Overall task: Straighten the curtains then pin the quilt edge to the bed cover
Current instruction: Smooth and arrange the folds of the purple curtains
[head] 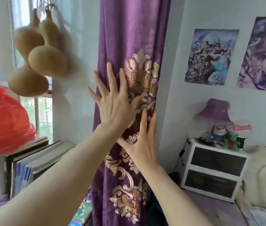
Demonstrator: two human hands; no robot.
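Here the purple curtain hangs gathered against the wall between window and nightstand. The left hand presses flat on its gold embroidery, fingers spread wide; the right hand lies flat just below, fingers together.

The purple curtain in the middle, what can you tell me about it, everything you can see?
The purple curtain hangs gathered in a narrow upright column beside the window, running out of view at top and bottom. It looks like velvet with a soft sheen, and gold and cream leafy embroidery runs down its lower half. Both hands press flat on it with fingers spread: the left hand higher, the right hand just below, near its right edge.
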